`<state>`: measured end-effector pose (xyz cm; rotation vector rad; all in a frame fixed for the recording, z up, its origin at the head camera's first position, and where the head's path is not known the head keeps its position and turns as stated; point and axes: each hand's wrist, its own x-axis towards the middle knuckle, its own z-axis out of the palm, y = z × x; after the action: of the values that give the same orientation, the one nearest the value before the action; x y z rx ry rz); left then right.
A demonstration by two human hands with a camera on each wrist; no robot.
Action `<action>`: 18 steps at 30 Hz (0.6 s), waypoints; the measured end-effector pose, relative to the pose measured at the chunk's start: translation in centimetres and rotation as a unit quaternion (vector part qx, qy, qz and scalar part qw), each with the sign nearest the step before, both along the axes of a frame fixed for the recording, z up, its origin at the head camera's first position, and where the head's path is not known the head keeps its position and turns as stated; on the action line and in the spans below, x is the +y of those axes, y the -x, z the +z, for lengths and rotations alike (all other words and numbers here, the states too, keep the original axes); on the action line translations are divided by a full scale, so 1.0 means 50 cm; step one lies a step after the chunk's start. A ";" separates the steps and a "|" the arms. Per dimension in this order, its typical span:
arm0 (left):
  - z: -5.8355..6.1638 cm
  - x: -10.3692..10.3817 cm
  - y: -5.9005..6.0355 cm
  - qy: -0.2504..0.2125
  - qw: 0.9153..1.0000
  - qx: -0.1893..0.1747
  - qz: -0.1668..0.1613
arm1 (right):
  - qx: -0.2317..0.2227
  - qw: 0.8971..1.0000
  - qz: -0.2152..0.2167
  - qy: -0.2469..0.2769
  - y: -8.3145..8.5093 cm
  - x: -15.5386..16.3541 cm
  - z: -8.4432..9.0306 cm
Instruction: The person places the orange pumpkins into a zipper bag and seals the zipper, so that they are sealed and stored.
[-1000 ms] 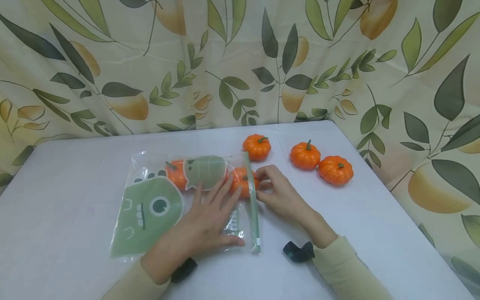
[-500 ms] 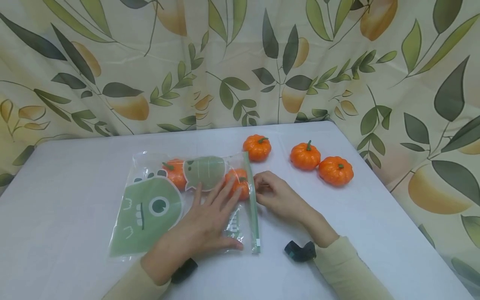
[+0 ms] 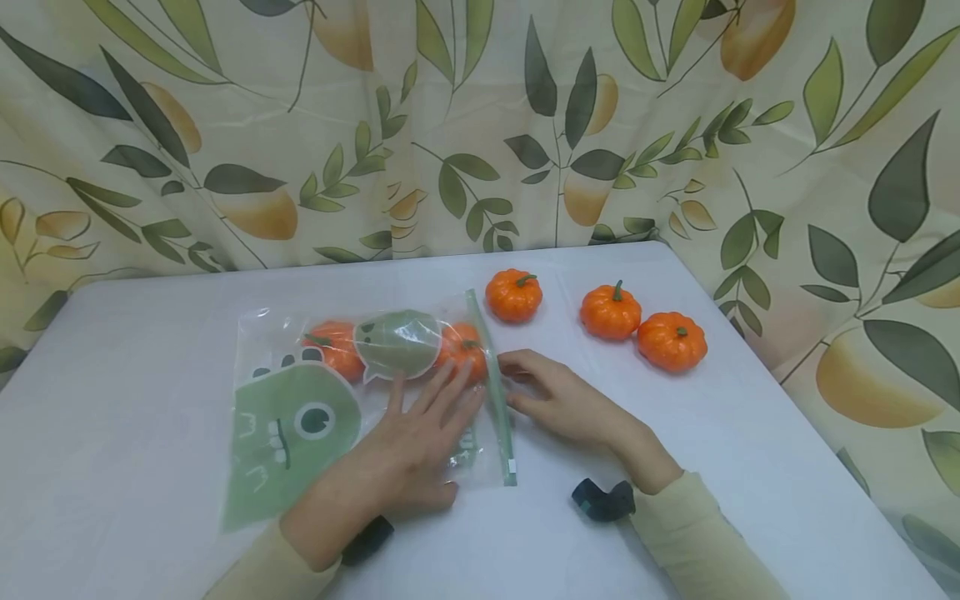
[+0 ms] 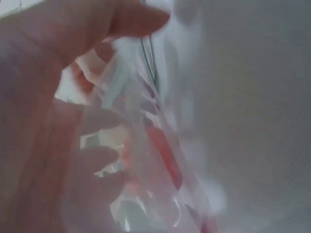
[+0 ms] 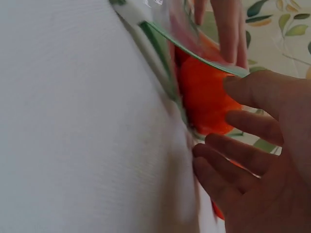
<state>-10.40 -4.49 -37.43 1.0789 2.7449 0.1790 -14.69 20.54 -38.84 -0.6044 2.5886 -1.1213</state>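
A clear zip bag (image 3: 258,492) with a green cartoon dinosaur print lies flat on the table. Two small orange pumpkins show inside: one (image 3: 337,354) under the top of the print, the other (image 3: 467,348) close to the bag's mouth. Straight, spread fingers of my left hand (image 3: 405,450) rest on the bag over its printed middle. My right hand (image 3: 566,400), relaxed and holding nothing, is at the green zip strip (image 3: 498,408). In the right wrist view the mouth gapes around the nearer pumpkin (image 5: 206,97), with right fingertips (image 5: 235,119) right at it.
Beyond the bag's mouth sits a loose pumpkin (image 3: 513,296). Two others, one (image 3: 611,312) beside another (image 3: 672,342), stand farther right on the white-covered table (image 3: 120,400). A leaf-patterned curtain (image 3: 465,125) hangs behind the table.
The bag has slid left and turned slightly, its pumpkins shifting left with it. My right hand has followed a little left, its fingers loosening. The loose pumpkins have stayed put.
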 end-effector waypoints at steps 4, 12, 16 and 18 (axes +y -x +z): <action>0.002 -0.002 0.001 -0.007 1.000 -0.010 -0.020 | -0.019 1.000 -0.015 0.014 0.003 0.008 0.009; -0.001 -0.003 0.006 -0.014 0.998 0.011 -0.062 | -0.019 0.999 -0.025 0.034 0.008 0.030 0.022; -0.002 -0.002 0.010 -0.018 0.997 0.022 -0.065 | -0.014 0.999 -0.031 0.041 0.010 0.032 0.023; -0.002 0.003 0.009 -0.018 0.998 0.026 -0.059 | -0.010 0.999 -0.032 0.040 0.010 0.031 0.022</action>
<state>-10.84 -4.34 -37.55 1.2680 2.7229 0.1865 -15.20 22.09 -37.73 -0.5289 2.5725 -1.2508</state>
